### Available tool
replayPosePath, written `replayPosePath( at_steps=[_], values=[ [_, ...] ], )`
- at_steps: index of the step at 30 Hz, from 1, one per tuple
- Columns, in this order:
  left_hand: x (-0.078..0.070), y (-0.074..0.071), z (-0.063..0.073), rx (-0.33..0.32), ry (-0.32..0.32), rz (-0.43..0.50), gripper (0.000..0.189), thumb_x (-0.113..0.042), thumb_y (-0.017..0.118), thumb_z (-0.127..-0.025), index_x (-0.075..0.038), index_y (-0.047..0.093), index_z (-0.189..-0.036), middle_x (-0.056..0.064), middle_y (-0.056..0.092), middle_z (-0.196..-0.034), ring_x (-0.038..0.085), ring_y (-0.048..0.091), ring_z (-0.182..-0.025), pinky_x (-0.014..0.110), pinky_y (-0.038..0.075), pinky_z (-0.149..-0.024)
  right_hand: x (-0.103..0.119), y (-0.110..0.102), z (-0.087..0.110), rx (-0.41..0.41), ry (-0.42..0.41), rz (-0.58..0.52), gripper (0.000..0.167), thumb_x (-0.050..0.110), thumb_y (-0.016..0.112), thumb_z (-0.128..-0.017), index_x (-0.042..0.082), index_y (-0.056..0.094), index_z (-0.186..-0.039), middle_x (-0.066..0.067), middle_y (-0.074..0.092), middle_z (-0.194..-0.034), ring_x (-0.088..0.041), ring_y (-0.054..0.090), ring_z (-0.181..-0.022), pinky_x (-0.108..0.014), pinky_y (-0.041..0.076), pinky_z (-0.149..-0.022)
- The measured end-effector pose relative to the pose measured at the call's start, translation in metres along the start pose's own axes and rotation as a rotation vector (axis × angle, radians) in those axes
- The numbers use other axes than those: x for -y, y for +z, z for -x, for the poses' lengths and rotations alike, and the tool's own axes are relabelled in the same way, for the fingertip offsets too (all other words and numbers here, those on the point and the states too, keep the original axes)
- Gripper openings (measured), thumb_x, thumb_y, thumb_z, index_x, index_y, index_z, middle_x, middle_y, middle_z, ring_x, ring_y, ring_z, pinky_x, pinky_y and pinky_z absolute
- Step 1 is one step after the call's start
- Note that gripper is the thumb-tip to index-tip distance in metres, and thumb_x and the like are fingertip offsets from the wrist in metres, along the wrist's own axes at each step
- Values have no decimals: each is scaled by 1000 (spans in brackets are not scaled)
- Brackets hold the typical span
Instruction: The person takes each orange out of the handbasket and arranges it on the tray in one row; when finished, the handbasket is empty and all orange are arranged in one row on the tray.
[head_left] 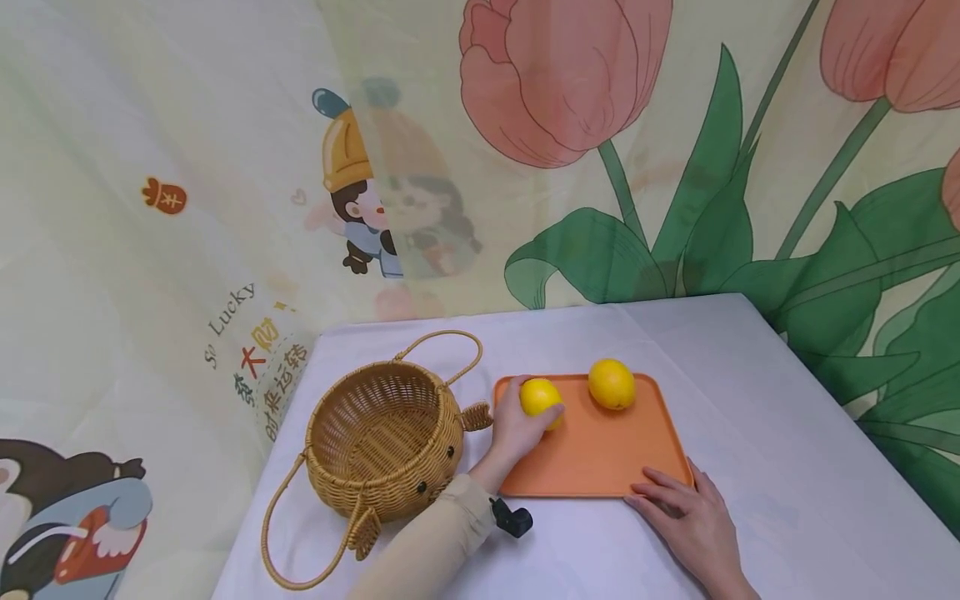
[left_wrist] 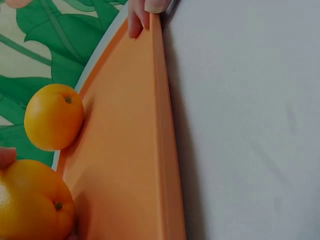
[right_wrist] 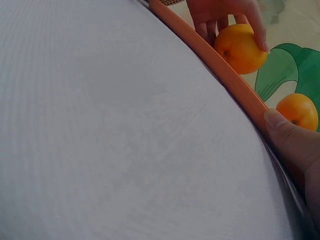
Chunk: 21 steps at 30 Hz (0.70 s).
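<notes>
My left hand (head_left: 517, 425) grips an orange (head_left: 542, 398) over the left part of the orange tray (head_left: 592, 467), with the thumb and fingers around the fruit. A second orange (head_left: 611, 384) lies at the tray's back right. At the near right corner of the tray, my right hand (head_left: 693, 521) holds the rim. In the right wrist view its thumb (right_wrist: 276, 119) presses on the tray's edge (right_wrist: 227, 75), and the left wrist view shows fingertips (left_wrist: 135, 25) inside the rim.
Left of the tray stands a round wicker basket (head_left: 322, 467) with two loop handles and small fins; its inside shows bare weave. A white cloth (head_left: 780, 467) covers the table. Printed curtains (head_left: 247, 125) hang behind and to the left.
</notes>
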<state>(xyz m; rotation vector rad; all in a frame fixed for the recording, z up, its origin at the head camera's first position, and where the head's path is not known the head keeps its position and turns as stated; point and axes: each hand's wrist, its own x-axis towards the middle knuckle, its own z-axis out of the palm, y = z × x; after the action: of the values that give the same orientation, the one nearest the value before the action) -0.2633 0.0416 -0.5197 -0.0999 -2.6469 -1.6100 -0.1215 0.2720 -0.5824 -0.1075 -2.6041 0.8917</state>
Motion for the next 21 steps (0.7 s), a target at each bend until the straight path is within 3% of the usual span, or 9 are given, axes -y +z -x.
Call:
replayPosePath(
  at_steps=[8, 15, 21],
  values=[
    [-2, 8, -18, -35, -30, 17, 78, -39, 83, -85, -11, 47, -149, 11, 60, -134, 24, 60, -106, 42, 51, -91, 0, 0, -2, -22, -33, 3, 24, 25, 93, -74, 17, 85, -95, -13, 74, -117, -52, 38, -136, -59, 14, -120],
    [-2, 12, -31, -97, -105, 40, 83, -43, 86, -81, -10, 44, -144, 14, 62, -127, 26, 61, -101, 41, 52, -89, 1, -1, -1, -14, -28, -9, 23, 25, 93, -75, 17, 85, -94, -13, 74, -117, -53, 37, -137, -58, 13, -120],
    [-1, 14, -38, -108, -153, 56, 84, -50, 86, -80, -14, 45, -143, 12, 62, -124, 27, 61, -103, 43, 52, -90, 2, 0, -1, -13, -19, -10, 22, 25, 93, -75, 17, 85, -94, -13, 74, -117, -53, 36, -138, -58, 13, -120]
  ],
)
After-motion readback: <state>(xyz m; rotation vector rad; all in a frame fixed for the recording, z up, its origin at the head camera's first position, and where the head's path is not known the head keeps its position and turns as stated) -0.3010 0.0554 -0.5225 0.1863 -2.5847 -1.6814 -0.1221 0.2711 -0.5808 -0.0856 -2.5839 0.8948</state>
